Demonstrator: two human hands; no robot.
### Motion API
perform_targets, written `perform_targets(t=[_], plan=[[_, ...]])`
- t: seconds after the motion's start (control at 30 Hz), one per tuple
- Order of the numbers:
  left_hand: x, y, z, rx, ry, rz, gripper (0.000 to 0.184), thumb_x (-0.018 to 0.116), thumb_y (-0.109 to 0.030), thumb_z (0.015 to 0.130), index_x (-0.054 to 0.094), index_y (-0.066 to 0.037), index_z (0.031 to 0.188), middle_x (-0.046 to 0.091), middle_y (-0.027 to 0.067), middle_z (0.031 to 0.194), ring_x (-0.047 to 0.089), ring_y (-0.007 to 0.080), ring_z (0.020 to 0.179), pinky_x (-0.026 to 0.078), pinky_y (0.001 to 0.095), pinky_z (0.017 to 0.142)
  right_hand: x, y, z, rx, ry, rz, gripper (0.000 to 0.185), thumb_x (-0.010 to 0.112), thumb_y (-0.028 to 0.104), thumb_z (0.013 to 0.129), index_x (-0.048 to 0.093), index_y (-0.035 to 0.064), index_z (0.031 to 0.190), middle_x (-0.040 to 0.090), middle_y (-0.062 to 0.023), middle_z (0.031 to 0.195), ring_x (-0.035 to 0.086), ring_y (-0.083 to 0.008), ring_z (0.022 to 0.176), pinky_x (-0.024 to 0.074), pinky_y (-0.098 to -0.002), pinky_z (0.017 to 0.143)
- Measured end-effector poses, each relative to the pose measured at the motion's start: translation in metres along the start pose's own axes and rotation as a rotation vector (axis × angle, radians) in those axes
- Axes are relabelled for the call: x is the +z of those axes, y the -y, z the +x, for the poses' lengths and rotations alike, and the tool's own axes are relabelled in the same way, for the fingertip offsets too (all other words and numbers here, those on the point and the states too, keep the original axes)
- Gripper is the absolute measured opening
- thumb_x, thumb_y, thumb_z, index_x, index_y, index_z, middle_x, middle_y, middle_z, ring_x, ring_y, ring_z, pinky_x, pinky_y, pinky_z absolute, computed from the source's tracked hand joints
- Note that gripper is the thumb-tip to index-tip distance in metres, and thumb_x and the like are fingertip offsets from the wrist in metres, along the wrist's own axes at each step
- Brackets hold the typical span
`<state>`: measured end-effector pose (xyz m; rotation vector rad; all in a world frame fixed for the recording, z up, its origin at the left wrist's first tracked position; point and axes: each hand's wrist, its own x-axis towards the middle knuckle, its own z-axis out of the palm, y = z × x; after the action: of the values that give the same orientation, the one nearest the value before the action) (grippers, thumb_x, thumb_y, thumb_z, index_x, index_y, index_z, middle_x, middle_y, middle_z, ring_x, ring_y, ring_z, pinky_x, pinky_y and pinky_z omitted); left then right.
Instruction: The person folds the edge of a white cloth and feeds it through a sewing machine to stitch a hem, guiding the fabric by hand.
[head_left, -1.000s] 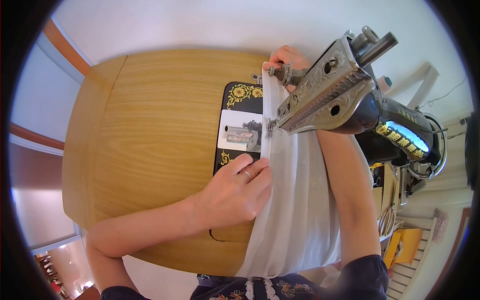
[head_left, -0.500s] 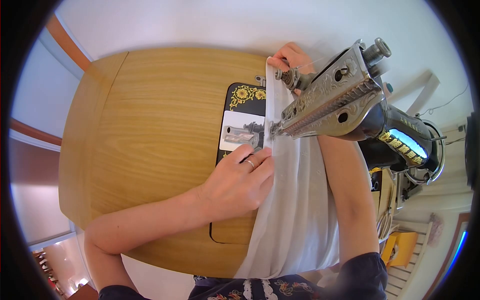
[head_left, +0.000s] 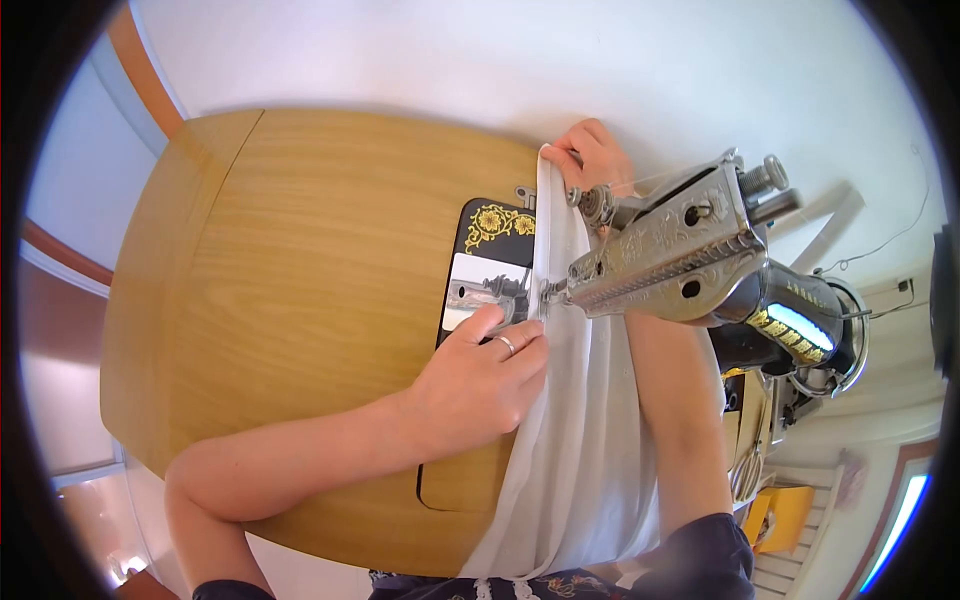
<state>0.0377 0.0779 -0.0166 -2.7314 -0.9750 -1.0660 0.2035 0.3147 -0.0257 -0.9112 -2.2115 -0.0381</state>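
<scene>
A length of white fabric (head_left: 575,420) runs under the needle area of a black and silver sewing machine (head_left: 665,240) and hangs toward my lap, with a folded strip along its left edge. Just in front of the presser foot (head_left: 553,292), my left hand (head_left: 482,372), with a ring on one finger, pinches that folded edge. My right hand (head_left: 592,160) reaches round behind the machine head and grips the far end of the fabric. Part of this hand and its wrist are hidden by the machine. Beside the fabric, the shiny slide plate (head_left: 470,292) mirrors the machine.
The wooden sewing table (head_left: 300,290) extends to the left, and a white wall (head_left: 400,50) stands behind it. At lower right are scissors (head_left: 746,470) and a yellow box-like item (head_left: 785,515). A loose wire (head_left: 905,235) hangs along the right wall.
The view has shifted, so the machine and table sit lower in it. Both hands keep hold of the fabric. A blurred part at the machine's head now shows more sharply.
</scene>
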Motion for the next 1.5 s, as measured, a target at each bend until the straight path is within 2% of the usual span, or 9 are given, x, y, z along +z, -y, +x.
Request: perform_targets(t=[0.2, 0.3, 0.4, 0.47, 0.6, 0.73, 0.83, 1.03, 1.5], plan=[[-0.003, 0.001, 0.002, -0.041, 0.005, -0.013, 0.023, 0.063, -0.005, 0.067, 0.065, 0.002, 0.089, 0.062, 0.0105, 0.101, 0.06, 0.0239, 0.098, 0.044, 0.0366, 0.078, -0.013, 0.015, 0.003, 0.157, 0.041, 0.171, 0.014, 0.072, 0.014, 0.081, 0.065, 0.0023, 0.08, 0.061, -0.0065, 0.081, 0.06, -0.019, 0.071, 0.0493, -0.0297, 0.066], [-0.001, 0.007, 0.0, -0.203, -0.068, -0.352, 0.022, 0.061, -0.003, 0.071, 0.065, 0.001, 0.092, 0.06, 0.0126, 0.099, 0.059, 0.0266, 0.098, 0.046, 0.0387, 0.079, -0.016, 0.015, 0.004, 0.307, 0.059, 0.318, 0.016, 0.071, 0.016, 0.084, 0.066, 0.0014, 0.089, 0.065, -0.0034, 0.08, 0.058, -0.0088, 0.073, 0.0476, -0.0243, 0.067], [-0.023, 0.031, 0.031, -0.639, -0.182, -0.688, 0.03, 0.06, -0.002, 0.076, 0.06, 0.004, 0.106, 0.059, 0.0138, 0.104, 0.059, 0.0285, 0.096, 0.049, 0.0399, 0.081, -0.028, 0.029, 0.011, 0.46, 0.1, 0.376, 0.018, 0.071, 0.017, 0.086, 0.066, 0.0013, 0.09, 0.065, -0.0021, 0.077, 0.057, -0.0066, 0.072, 0.0471, -0.0232, 0.066], [-0.029, 0.058, 0.057, -0.811, -0.211, -0.627, 0.034, 0.061, -0.004, 0.08, 0.057, 0.006, 0.113, 0.057, 0.0165, 0.112, 0.059, 0.0288, 0.099, 0.049, 0.0369, 0.084, -0.036, 0.041, 0.018, 0.496, 0.082, 0.44, 0.017, 0.071, 0.017, 0.087, 0.066, 0.0012, 0.09, 0.066, -0.0015, 0.077, 0.057, -0.0055, 0.071, 0.047, -0.0221, 0.064], [-0.002, 0.107, 0.088, -0.945, -0.199, -0.923, 0.032, 0.067, -0.008, 0.082, 0.059, 0.006, 0.11, 0.064, 0.0176, 0.103, 0.064, 0.025, 0.093, 0.052, 0.0331, 0.08, -0.042, 0.045, 0.027, 0.471, 0.01, 0.538, 0.016, 0.071, 0.016, 0.086, 0.066, 0.0007, 0.088, 0.066, -0.0031, 0.075, 0.058, -0.0066, 0.067, 0.0474, -0.0228, 0.06], [0.006, 0.121, 0.093, -0.931, 0.024, -1.333, 0.022, 0.068, -0.012, 0.085, 0.063, 0.003, 0.1, 0.068, 0.0133, 0.088, 0.067, 0.0198, 0.078, 0.056, 0.0296, 0.068, -0.046, 0.048, 0.028, 0.436, -0.052, 0.495, 0.017, 0.073, 0.014, 0.084, 0.066, -0.0007, 0.087, 0.066, -0.0035, 0.073, 0.058, -0.0068, 0.065, 0.0471, -0.0224, 0.058], [0.013, 0.128, 0.086, -0.933, -0.021, -1.481, 0.017, 0.066, -0.015, 0.088, 0.065, 0.001, 0.094, 0.069, 0.011, 0.085, 0.068, 0.0168, 0.073, 0.056, 0.0269, 0.063, -0.046, 0.047, 0.029, 0.454, -0.066, 0.576, 0.017, 0.073, 0.014, 0.084, 0.066, -0.0016, 0.088, 0.066, -0.0043, 0.073, 0.058, -0.0072, 0.064, 0.0469, -0.0224, 0.057], [0.007, 0.134, 0.08, -0.874, 0.04, -1.545, 0.024, 0.065, -0.025, 0.09, 0.065, -0.001, 0.094, 0.07, 0.0108, 0.084, 0.067, 0.0132, 0.068, 0.056, 0.0226, 0.061, -0.052, 0.052, 0.028, 0.504, -0.031, 0.674, 0.015, 0.072, 0.012, 0.086, 0.066, -0.0018, 0.088, 0.065, -0.0047, 0.074, 0.057, -0.0074, 0.064, 0.0462, -0.0217, 0.056], [0.006, 0.132, 0.082, -0.919, -0.036, -1.569, 0.026, 0.064, -0.027, 0.088, 0.067, -0.001, 0.087, 0.069, 0.0113, 0.077, 0.066, 0.0144, 0.059, 0.055, 0.0238, 0.054, -0.049, 0.047, 0.024, 0.43, -0.042, 0.678, 0.014, 0.071, 0.011, 0.087, 0.065, -0.0013, 0.089, 0.065, -0.0028, 0.075, 0.056, -0.0062, 0.065, 0.0454, -0.021, 0.057]])
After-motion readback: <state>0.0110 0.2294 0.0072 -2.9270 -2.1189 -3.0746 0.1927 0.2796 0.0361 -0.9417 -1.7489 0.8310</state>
